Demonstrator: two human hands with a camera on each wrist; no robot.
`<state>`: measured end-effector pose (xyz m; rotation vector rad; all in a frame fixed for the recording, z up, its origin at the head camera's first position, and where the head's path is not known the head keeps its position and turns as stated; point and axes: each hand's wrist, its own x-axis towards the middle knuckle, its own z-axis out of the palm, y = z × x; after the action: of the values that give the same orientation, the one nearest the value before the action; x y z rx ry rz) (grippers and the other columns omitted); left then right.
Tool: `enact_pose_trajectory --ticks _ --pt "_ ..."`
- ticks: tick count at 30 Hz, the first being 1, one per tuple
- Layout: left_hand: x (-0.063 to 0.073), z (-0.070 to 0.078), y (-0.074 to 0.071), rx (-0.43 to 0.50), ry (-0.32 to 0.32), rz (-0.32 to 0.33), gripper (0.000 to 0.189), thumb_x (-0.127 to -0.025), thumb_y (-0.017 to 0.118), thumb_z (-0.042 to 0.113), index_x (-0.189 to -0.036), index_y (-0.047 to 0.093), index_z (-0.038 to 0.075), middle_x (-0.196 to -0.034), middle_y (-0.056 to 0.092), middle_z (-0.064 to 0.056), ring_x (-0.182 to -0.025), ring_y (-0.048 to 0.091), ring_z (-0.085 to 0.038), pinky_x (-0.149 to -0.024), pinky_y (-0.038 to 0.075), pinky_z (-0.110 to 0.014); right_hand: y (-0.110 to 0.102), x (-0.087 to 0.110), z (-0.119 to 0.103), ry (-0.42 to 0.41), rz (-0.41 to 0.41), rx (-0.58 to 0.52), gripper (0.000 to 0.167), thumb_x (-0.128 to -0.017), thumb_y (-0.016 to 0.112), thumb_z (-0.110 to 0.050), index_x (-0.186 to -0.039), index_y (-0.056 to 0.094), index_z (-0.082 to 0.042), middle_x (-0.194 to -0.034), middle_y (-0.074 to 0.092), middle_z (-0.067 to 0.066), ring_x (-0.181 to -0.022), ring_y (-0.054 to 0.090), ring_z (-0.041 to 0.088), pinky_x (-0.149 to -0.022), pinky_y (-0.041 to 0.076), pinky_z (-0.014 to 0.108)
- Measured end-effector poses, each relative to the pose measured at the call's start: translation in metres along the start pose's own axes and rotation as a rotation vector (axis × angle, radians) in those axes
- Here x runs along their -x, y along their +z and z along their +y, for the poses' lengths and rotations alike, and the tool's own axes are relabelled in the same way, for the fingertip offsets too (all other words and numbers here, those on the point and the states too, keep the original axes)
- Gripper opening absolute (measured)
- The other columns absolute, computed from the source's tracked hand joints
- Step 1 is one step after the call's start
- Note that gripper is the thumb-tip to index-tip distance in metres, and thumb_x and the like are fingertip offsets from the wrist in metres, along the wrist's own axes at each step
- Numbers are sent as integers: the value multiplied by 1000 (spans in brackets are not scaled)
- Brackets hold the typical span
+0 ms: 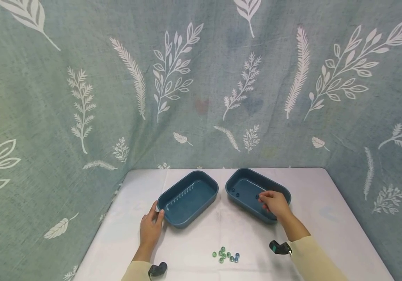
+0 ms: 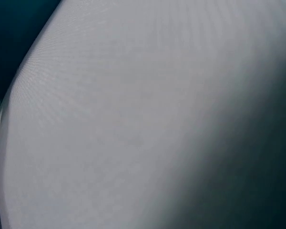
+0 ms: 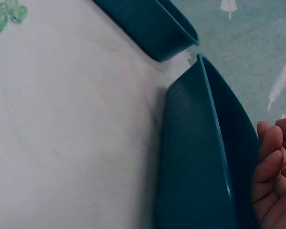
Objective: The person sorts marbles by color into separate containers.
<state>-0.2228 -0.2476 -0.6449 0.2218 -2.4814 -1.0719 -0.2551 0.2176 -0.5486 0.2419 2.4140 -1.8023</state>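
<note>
Two dark teal trays stand at the back of the table. My left hand [image 1: 149,230] holds the near left end of the left tray [image 1: 183,224], its thumb and fingertips at the rim. Inside the right tray [image 1: 248,209] are a few small dark marbles [image 1: 237,194]. My right hand [image 1: 274,203] is over this tray with curled fingers. One dark marble [image 1: 257,196] shows right beside its fingertips. In the right wrist view the fingers [image 3: 269,167] bunch above the tray's wall, and no marble is visible between them. Whether they pinch one is hidden.
Several green marbles [image 1: 221,253] and a few blue marbles [image 1: 237,255] lie loose on the white tablecloth [image 1: 193,249], nearer to me than the trays. A leaf-patterned curtain [image 1: 201,117] hangs behind the table and along its sides.
</note>
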Motion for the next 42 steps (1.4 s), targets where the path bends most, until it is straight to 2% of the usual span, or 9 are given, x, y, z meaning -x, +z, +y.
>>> enact_pose_trajectory --ticks 6,12,21,27,34,42 --pt "2 -2 1 0 5 -5 53 -99 56 39 -147 45 18 -116 67 -18 -124 52 -36 -115 14 -55 -1 28 5 11 26 -36 28 -99 58 -15 -116 62 7 -93 68 10 -67 58 15 -57 50 25" --pt "-2 -7 3 -18 -4 -13 55 -99 54 45 -147 44 21 -117 67 -17 -125 51 -35 -115 14 -53 0 53 4 44 72 -98 30 -100 57 -16 -120 60 6 -96 68 11 -71 59 17 -60 50 28" --pt "-2 -12 4 -22 -31 -25 59 -98 50 52 -149 41 24 -118 67 -14 -127 49 -33 -116 12 -50 16 76 23 76 66 -140 24 -97 61 -12 -111 64 7 -87 68 9 -66 56 16 -55 48 25" --pt "-3 -13 4 -31 -23 -22 59 -98 50 52 -149 41 24 -117 68 -14 -126 50 -33 -116 13 -50 30 88 35 100 51 -141 22 -95 61 -10 -108 65 7 -83 67 7 -65 57 17 -53 45 24" --pt "-2 -12 4 -37 -39 -43 60 -98 48 55 -150 39 26 -118 68 -13 -128 49 -31 -117 11 -48 49 101 47 129 -11 -84 21 -93 63 -12 -103 66 6 -79 66 5 -62 56 18 -52 46 26" --pt "-3 -11 4 -34 -26 -31 59 -99 49 52 -150 40 23 -121 66 -15 -128 48 -33 -116 11 -50 66 110 61 74 -147 -45 19 -92 63 -13 -99 67 4 -76 66 3 -58 54 13 -48 45 24"
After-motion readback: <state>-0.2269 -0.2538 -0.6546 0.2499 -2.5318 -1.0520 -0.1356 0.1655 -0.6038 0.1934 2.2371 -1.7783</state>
